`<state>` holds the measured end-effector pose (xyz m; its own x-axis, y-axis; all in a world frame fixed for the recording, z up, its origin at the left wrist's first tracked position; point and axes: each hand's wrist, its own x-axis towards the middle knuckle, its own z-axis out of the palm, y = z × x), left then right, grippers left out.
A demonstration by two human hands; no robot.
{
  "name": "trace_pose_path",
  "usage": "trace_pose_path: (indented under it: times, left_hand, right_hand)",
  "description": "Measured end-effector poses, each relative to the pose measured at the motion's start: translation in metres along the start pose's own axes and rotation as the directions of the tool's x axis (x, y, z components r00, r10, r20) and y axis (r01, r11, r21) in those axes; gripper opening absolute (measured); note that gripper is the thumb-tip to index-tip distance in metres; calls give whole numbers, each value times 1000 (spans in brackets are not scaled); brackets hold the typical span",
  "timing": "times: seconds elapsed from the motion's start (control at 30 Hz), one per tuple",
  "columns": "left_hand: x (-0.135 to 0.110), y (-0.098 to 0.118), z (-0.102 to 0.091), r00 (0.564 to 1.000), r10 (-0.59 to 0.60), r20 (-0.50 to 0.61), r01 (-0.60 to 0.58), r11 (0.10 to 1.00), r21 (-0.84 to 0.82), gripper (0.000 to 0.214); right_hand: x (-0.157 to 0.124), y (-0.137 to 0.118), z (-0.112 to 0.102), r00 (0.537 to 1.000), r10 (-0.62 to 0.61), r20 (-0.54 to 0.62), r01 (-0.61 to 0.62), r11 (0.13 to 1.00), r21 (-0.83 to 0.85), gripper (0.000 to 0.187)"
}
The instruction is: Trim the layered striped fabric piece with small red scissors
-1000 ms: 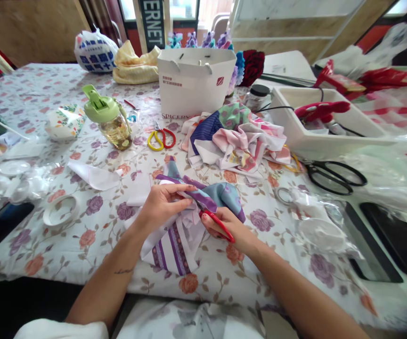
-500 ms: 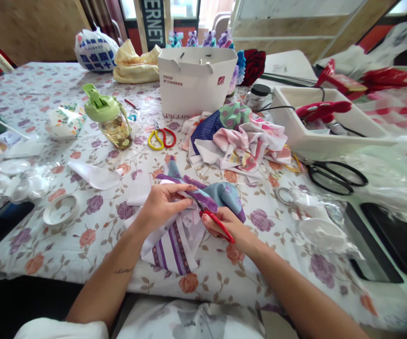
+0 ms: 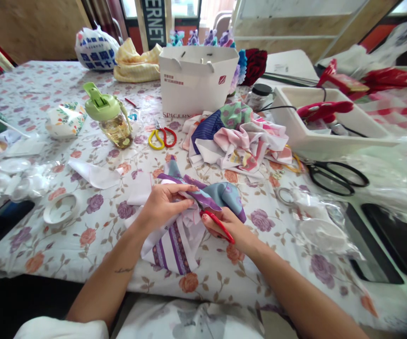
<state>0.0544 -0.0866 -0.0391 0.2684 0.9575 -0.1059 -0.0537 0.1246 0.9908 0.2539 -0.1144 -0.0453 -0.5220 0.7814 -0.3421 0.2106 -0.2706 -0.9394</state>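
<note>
My left hand (image 3: pixel 164 205) pinches a folded piece of patchwork fabric (image 3: pixel 175 247) with purple stripes and a blue floral panel. My right hand (image 3: pixel 224 228) holds a slim red tool (image 3: pixel 218 226) against the fabric's edge, its tip hidden in the folds. Both hands are close together, just above the rose-print tablecloth (image 3: pixel 83 240). Part of the fabric is hidden under my fingers.
A heap of fabric scraps (image 3: pixel 237 139) lies beyond my hands, before a white paper bag (image 3: pixel 196 80). Yellow-and-red scissors (image 3: pixel 161 139), a green-lidded bottle (image 3: pixel 109 117), black scissors (image 3: pixel 336 178) and a white tray (image 3: pixel 330 127) stand around it.
My hands and the fabric stay almost still. The whole view shifts slightly with my head.
</note>
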Motion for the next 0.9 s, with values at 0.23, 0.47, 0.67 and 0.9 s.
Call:
trace_pose_path:
  times: [0.23, 0.47, 0.67, 0.9]
  left_hand:
    - [0, -1, 0, 1000, 18, -1, -18, 999, 32, 32]
    - [1, -2, 0, 1000, 20, 5, -20, 999, 32, 33]
    - [0, -2, 0, 1000, 18, 0, -18, 999, 34, 33]
    - [1, -2, 0, 1000, 8, 2, -8, 999, 39, 34]
  right_hand:
    - [1, -1, 0, 1000, -8, -10, 8, 1000, 9, 51]
    - [1, -1, 1, 1000, -16, -12, 16, 1000, 17, 49]
    - [0, -5, 2, 1000, -16, -20, 17, 1000, 10, 50]
    - [0, -1, 0, 1000, -13, -14, 13, 1000, 5, 52]
